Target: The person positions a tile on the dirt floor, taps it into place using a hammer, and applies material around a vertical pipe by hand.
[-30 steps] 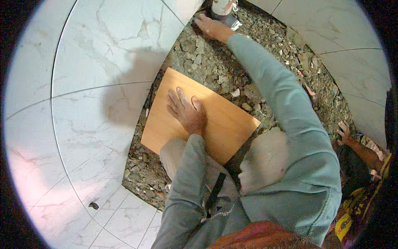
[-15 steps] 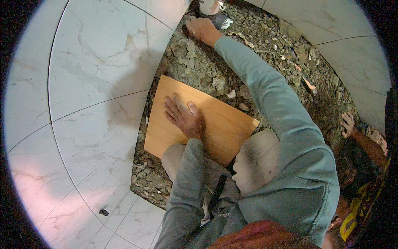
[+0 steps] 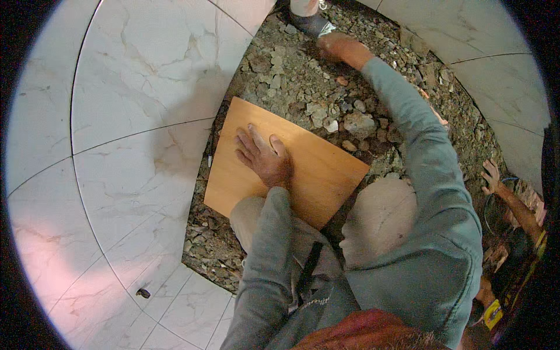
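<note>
My left hand lies flat with its fingers spread on a tan, wood-coloured square board. The board rests at a slant on the broken ground in front of my knees. My right arm is stretched far out over loose rubble. At its end my right hand is low against the stones, its fingers curled and turned downward. Whatever those fingers hold, if anything, is hidden. Close beyond it is a dark shoe on another person's foot.
Pale marbled tiles border the rubble on the left, and more tiles on the right. A small dark scrap lies on the lower left tiles. At the right edge, another person's hand reaches toward the ground.
My right hand has swept to the right across the rubble, uncovering stones and the dark shoe. My left hand has stayed flat on the board.
</note>
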A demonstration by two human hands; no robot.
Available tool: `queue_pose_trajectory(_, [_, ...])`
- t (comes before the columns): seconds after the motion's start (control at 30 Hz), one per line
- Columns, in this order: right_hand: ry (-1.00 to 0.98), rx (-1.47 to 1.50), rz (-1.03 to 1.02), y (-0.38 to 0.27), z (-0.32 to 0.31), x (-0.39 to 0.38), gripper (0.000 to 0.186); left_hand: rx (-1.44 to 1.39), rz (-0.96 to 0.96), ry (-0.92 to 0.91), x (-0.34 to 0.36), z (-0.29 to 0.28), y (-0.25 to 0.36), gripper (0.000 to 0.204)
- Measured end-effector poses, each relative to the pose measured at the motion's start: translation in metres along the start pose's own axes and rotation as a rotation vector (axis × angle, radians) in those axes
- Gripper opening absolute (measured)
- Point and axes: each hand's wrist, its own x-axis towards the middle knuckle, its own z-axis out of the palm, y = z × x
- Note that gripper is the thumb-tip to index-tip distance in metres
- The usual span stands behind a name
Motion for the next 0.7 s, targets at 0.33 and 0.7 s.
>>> queue_pose_trajectory(0.33, [0.29, -0.268, -0.186, -0.032, -0.072, -0.006, 0.018, -0.007, 0.069, 0.049, -0.001, 0.001, -0.002, 0.065])
queue_pose_trajectory(0.7, [0.285, -0.08, -0.015, -0.063, 0.032, 0.094, 0.035, 0.019, 0.011, 0.013, -0.002, 0.001, 0.002, 0.064])
